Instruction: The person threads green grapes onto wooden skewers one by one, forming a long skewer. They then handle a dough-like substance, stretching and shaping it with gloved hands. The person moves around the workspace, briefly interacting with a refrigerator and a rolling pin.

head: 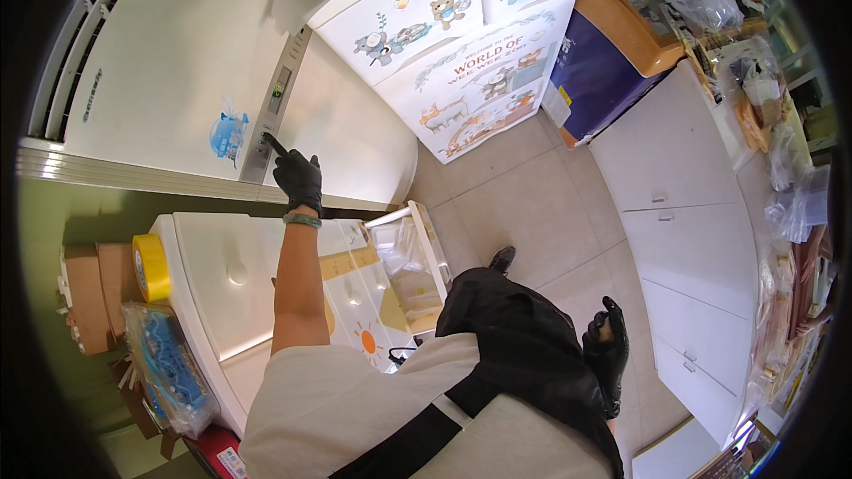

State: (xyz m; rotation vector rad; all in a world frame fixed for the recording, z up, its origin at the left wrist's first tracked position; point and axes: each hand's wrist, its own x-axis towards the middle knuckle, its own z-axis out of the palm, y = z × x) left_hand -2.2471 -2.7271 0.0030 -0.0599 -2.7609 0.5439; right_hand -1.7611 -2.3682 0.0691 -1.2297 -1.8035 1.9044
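My left hand (298, 177), in a black glove with a green bangle at the wrist, reaches to the control panel (257, 158) of a white floor-standing air conditioner (180, 73). Its extended index fingertip is at a button below the small lit display (277, 89); the other fingers are bent. No object shows in this hand. Down at my right side hangs my right hand (606, 352), also black-gloved, with fingers partly curled and apart. A small tan patch shows among those fingers, too unclear to name; I see no held object.
Below my left arm stands a white drawer unit (219, 266) with a pulled-out drawer (426, 253) holding clear plastic packs. Yellow tape (152, 267) and cardboard boxes (90, 299) lie beside it. A bear-printed cabinet (459, 73) stands ahead; white cupboards (685, 239) line the right.
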